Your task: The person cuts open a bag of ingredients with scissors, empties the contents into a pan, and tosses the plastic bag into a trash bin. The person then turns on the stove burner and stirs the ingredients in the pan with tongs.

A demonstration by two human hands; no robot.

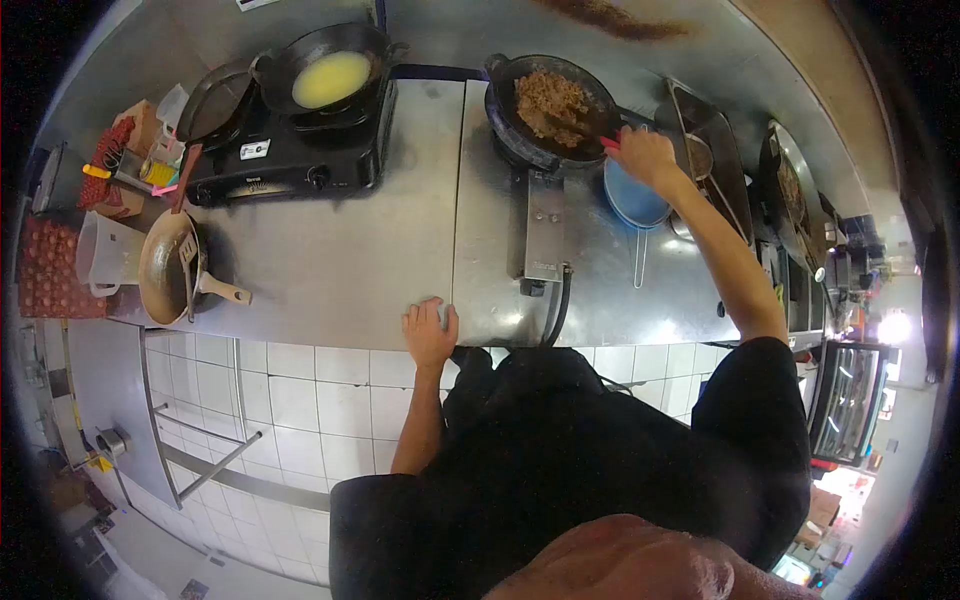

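Note:
My right hand (645, 157) is closed around the red handle of a spatula (608, 143). The spatula's dark end reaches into crumbly brown food (546, 103) inside a black wok (503, 120). That wok sits on a single burner (544, 225) with a metal front box and a black hose. Flat on the front edge of the steel counter (330, 255) rests my left hand (430, 330), fingers apart, holding nothing. Under my right wrist are a blue bowl (632, 195) and a strainer handle (640, 262).
Left stands a black two-burner stove (300, 170) bearing a pan of yellow liquid (332, 80) and a dark pan (215, 103). A light-brown pan (158, 262) and a clear jug (105, 250) are at far left. Right are a metal tray (715, 135) and a large round pan (783, 175).

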